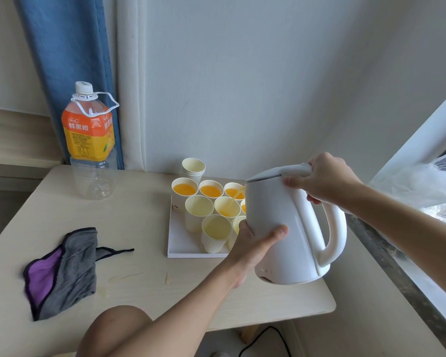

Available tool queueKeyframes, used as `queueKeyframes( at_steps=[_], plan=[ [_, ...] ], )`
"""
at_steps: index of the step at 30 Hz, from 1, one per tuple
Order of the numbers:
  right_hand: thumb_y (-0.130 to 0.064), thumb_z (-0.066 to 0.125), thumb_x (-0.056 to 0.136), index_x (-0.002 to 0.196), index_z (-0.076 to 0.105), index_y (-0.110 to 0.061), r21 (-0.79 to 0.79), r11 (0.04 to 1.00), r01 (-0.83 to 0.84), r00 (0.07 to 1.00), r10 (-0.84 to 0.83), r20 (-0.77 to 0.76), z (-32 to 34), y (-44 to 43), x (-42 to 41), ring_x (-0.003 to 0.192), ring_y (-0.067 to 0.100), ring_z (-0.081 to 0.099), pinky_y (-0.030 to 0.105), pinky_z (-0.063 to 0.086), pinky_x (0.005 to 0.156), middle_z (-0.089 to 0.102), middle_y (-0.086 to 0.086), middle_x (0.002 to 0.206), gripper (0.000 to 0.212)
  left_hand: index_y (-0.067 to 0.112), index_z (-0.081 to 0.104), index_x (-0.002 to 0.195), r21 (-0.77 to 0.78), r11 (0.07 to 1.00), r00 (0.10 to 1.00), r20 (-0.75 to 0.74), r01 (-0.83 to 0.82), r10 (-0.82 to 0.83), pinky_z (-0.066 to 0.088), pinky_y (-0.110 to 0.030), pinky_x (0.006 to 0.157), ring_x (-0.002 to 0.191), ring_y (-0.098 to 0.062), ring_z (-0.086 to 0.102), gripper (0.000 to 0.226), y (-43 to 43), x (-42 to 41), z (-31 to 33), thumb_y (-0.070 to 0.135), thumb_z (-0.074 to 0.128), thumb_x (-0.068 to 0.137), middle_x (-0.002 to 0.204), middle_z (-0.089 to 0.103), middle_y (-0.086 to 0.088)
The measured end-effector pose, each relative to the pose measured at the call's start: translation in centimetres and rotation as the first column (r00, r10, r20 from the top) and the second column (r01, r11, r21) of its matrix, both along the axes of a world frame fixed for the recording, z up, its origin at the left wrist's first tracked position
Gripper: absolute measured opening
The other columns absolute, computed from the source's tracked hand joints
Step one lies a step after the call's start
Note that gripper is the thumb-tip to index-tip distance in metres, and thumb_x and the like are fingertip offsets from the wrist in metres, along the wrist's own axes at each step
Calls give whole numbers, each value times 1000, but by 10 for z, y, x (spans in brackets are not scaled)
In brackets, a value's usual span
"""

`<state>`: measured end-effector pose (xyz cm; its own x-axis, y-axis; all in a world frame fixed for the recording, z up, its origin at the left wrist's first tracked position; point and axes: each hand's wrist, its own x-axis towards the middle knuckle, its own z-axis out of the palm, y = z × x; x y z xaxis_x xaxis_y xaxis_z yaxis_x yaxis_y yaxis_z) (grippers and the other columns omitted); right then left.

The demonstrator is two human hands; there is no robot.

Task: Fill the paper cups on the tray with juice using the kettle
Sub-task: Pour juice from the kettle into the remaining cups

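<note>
Two hands hold a white kettle [289,222] above the desk [139,274], just right of the tray [180,243]. Its body is smooth plastic with the lid shut and a big loop handle. The right hand [325,180] has its fingers clenched round the handle top; the left hand [255,243] cups the lower body, thumb pressed on the side. An empty juice bottle [89,140] stands at the back left, a grey and purple cloth [59,271] lies front left, and a stack of spare cups [193,169] sits behind the tray. The kettle hides the tray's right cups. It tilts left, base toward the person, spout over the cups [211,215], a thin orange stream falling into a middle cup [227,206].
</note>
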<state>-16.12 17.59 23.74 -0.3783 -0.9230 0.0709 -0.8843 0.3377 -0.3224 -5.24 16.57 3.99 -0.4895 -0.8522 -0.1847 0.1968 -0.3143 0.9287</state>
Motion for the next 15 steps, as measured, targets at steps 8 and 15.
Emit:
queueKeyframes(
  at_steps=[8,15],
  plan=[
    [-42,73,87,81,70,-2,25,1000,-8,999,10,-54,1,2,-1,48,23,62,27,48,57,66,8,53,41,20,48,133,9,1000,1000,-5,12,-12,56,-33,94,113,-11,69,106,3,-1,2,67,86,47,125,70,5],
    [-42,73,87,79,70,-3,25,1000,-7,999,9,-48,1,1,-1,43,19,60,23,42,51,64,5,49,40,20,49,136,-1,1000,1000,-6,17,-17,56,-40,101,114,-13,70,110,0,-2,-3,70,89,48,126,71,3]
  ],
)
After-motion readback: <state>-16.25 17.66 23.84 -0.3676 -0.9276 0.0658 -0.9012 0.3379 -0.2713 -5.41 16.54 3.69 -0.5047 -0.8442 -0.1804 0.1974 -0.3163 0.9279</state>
